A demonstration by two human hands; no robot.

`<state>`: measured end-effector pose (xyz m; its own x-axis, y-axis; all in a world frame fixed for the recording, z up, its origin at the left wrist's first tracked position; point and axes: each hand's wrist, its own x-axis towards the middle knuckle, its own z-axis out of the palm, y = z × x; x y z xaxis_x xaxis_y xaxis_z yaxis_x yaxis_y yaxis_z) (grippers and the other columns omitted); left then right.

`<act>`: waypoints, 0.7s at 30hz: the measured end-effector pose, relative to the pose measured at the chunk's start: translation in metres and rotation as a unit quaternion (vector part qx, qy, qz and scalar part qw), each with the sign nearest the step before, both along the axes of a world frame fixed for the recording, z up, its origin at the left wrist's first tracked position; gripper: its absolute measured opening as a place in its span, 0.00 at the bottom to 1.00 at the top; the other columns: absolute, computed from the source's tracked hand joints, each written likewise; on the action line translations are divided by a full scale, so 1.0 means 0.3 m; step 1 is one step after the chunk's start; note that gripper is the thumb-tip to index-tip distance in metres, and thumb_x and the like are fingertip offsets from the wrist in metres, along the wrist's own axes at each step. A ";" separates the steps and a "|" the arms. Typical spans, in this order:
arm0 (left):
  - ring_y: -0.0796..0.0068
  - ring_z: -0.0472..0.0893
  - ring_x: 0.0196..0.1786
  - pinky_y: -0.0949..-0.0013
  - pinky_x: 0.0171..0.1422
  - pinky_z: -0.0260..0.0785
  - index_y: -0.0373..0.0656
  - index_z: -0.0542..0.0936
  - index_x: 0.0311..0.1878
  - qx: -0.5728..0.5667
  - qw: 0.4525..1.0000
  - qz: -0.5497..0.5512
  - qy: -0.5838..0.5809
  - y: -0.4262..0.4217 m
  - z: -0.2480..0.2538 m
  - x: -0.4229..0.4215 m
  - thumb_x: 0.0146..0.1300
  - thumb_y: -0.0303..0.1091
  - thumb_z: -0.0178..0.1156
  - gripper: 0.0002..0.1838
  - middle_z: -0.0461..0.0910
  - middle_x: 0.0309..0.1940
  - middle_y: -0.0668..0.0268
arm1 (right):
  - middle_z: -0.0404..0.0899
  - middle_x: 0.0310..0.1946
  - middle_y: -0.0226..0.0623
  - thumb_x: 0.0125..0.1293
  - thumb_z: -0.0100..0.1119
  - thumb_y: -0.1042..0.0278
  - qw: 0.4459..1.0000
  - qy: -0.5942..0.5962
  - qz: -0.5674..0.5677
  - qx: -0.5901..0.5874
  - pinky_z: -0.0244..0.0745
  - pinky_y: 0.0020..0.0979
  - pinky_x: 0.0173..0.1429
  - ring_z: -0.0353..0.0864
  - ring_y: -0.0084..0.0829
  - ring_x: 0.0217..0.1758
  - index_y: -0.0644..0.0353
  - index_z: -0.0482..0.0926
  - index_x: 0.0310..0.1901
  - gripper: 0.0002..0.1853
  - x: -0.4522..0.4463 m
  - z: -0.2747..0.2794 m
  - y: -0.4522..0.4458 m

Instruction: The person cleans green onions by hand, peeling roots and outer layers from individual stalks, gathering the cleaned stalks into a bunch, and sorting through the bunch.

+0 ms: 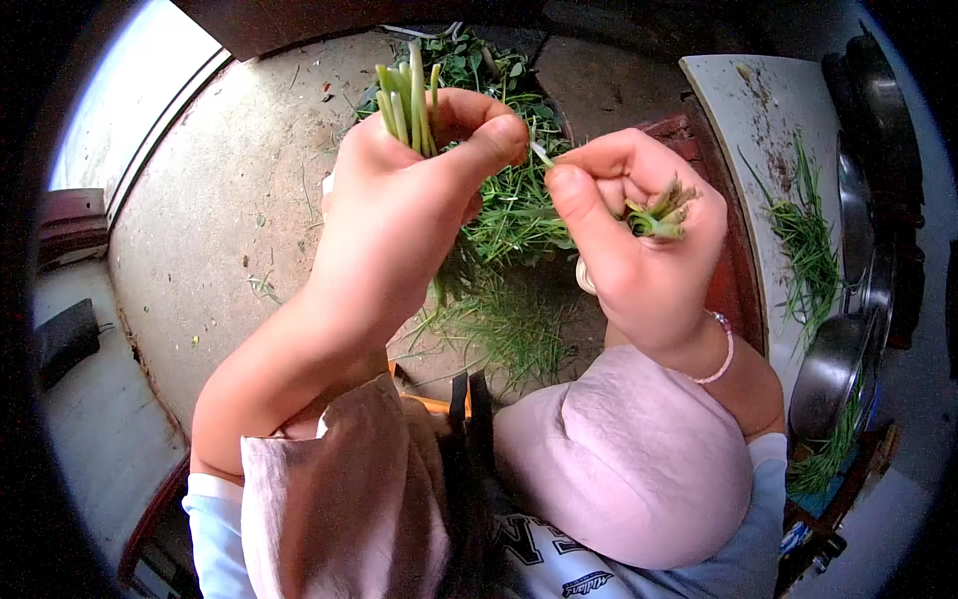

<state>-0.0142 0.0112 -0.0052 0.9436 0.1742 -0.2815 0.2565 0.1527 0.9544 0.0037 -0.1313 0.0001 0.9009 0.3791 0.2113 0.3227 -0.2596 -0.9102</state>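
My left hand [404, 200] is closed around a bunch of garlic chives [404, 110], whose pale cut ends stick up above the fist. Between the left thumb and forefinger is a single thin chive stalk [540, 152], with its whitish tip reaching across to the right. My right hand [639, 260] pinches that tip between thumb and forefinger. Curled in the right palm are several short, brownish-green scraps [659, 215]. Below and beyond the hands lies a loose heap of long green leaves [514, 225], partly hidden by the left hand.
Scattered green blades [509, 324] lie on the concrete floor [269, 170]. On the right, a white board [718, 85] bears dirt and another chive bundle [806, 235]. Metal pans [828, 369] stand beside it. A reddish wooden piece [733, 270] is near my right hand.
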 end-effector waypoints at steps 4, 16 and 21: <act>0.81 0.59 0.18 0.78 0.22 0.51 0.45 0.70 0.35 -0.117 0.972 0.203 0.005 0.222 -0.219 0.136 0.51 0.39 0.54 0.11 0.63 0.17 0.74 | 0.69 0.17 0.26 0.54 0.50 0.76 0.986 -0.166 0.008 -0.028 0.56 0.13 0.21 0.63 0.11 0.18 0.67 0.71 0.28 0.03 -0.010 0.015 -0.057; 0.89 0.71 0.26 0.84 0.32 0.64 0.40 0.75 0.44 0.057 0.991 -0.084 -0.084 0.045 -0.075 0.031 0.42 0.21 0.57 0.20 0.76 0.37 0.69 | 0.72 0.22 0.29 0.56 0.50 0.74 0.976 0.163 0.054 0.130 0.64 0.15 0.30 0.71 0.16 0.25 0.66 0.71 0.31 0.04 0.022 -0.002 -0.042; 0.91 0.67 0.25 0.86 0.30 0.61 0.40 0.69 0.50 -0.087 0.974 -0.176 -0.113 0.038 -0.078 0.003 0.40 0.18 0.55 0.27 0.72 0.39 0.71 | 0.76 0.28 0.33 0.50 0.53 0.79 0.991 0.091 0.055 0.087 0.67 0.22 0.38 0.73 0.22 0.32 0.66 0.73 0.27 0.02 0.030 -0.011 0.000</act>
<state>-0.0132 0.0228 -0.0285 0.9776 -0.2027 -0.0558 0.1082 0.2578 0.9601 0.0128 -0.1313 -0.0034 0.8856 0.4488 0.1194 0.1663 -0.0663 -0.9838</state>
